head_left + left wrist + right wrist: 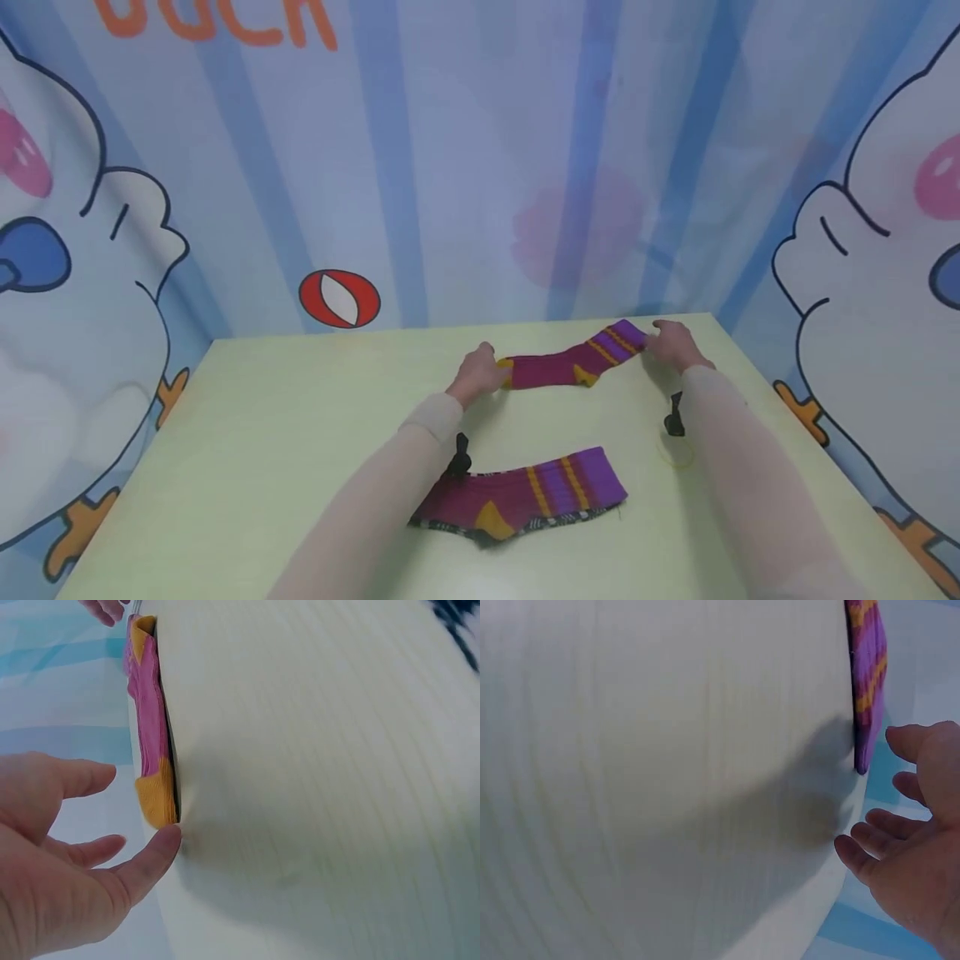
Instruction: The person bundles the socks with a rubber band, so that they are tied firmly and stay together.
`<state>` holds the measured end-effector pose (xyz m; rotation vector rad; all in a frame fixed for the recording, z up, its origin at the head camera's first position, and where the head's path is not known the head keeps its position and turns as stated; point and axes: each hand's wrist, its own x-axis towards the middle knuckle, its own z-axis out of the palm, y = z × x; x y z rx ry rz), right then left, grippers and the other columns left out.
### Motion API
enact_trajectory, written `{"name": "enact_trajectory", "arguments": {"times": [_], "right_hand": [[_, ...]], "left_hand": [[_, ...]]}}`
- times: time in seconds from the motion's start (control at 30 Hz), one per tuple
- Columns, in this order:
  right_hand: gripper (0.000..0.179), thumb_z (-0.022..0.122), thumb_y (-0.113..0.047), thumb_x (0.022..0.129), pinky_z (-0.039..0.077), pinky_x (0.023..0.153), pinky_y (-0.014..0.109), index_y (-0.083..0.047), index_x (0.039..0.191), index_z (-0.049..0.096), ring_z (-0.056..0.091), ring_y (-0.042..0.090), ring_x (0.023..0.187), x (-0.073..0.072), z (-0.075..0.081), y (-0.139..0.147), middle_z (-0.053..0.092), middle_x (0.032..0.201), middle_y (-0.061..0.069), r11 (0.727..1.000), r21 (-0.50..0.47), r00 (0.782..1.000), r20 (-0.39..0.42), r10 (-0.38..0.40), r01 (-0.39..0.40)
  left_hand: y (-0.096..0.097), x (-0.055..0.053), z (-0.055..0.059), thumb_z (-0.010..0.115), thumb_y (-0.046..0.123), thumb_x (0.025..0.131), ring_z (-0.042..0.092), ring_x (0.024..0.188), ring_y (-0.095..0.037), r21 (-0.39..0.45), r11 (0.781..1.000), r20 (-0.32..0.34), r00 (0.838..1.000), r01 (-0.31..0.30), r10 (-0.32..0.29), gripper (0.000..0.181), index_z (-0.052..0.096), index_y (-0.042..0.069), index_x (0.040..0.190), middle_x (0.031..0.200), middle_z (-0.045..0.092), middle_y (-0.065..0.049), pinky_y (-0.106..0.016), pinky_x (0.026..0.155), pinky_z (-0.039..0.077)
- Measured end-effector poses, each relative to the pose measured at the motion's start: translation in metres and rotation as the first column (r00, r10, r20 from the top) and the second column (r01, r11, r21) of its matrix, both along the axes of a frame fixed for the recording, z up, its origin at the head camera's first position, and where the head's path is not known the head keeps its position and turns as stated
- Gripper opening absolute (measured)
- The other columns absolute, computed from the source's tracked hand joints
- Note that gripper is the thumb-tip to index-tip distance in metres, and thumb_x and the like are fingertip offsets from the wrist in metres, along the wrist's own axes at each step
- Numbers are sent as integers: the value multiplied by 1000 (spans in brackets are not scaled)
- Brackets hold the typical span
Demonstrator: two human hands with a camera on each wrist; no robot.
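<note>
A maroon and purple sock point(543, 371) with yellow toe, heel and stripes lies flat near the table's back edge. My left hand point(478, 375) is at its yellow toe; in the left wrist view, one fingertip point(166, 838) meets the toe's end while the other fingers are spread apart. Beside the purple cuff is my right hand point(675, 346), its fingers loosely bent and apart from the cuff in the right wrist view. Closer to me lies a matching sock point(517, 496), over a black-and-white patterned piece point(551, 523) that shows along its edges. My left forearm hides its toe.
The pale yellow table point(300, 442) meets a blue striped backdrop point(465, 167) at the back, with cartoon-printed sides left and right. A thin yellow loop point(677, 465) is on the table by my right forearm. Black wrist pieces point(675, 417) hang below both sleeves.
</note>
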<state>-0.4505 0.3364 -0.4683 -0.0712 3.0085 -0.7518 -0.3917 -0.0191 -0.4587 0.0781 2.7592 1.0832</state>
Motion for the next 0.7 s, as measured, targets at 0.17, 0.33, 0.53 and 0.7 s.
{"name": "enact_trajectory", "arguments": {"times": [0.17, 0.33, 0.53, 0.7], "right_hand": [[63, 42, -22, 105, 26, 112, 61, 21, 146, 23, 30, 58, 134, -13, -13, -7, 32, 143, 45, 999, 26, 999, -22, 36, -36], [54, 49, -15, 100, 38, 105, 58, 16, 144, 38, 46, 53, 123, -21, -18, -22, 48, 133, 42, 997, 10, 995, -70, 77, -77], [44, 55, -11, 94, 46, 97, 54, 6, 134, 58, 52, 47, 115, -16, -10, -26, 55, 129, 35, 998, -37, 999, -28, 41, -42], [40, 60, -15, 92, 48, 95, 50, 3, 128, 65, 53, 44, 116, -11, -5, -21, 59, 128, 31, 996, -62, 998, 21, 58, -57]], "left_hand": [[3, -9, -8, 65, 15, 95, 54, 83, -24, 34, 999, -29, 999, -38, 39, 46, 48, -9, 130, 111, 61, -22, -34, 77, 52], [5, -12, -12, 75, 3, 84, 60, 95, -29, 9, 999, -66, 997, -47, 47, 54, 50, -7, 132, 116, 62, -22, -37, 84, 53], [7, -4, -8, 79, -4, 76, 58, 103, -28, 38, 999, -73, 997, 24, -22, 60, 56, -2, 131, 122, 62, -17, -38, 92, 51], [2, 2, -8, 74, -2, 83, 55, 96, -24, 153, 988, -33, 999, 15, -10, 32, 69, 1, 114, 121, 63, -14, -31, 78, 51]]}}
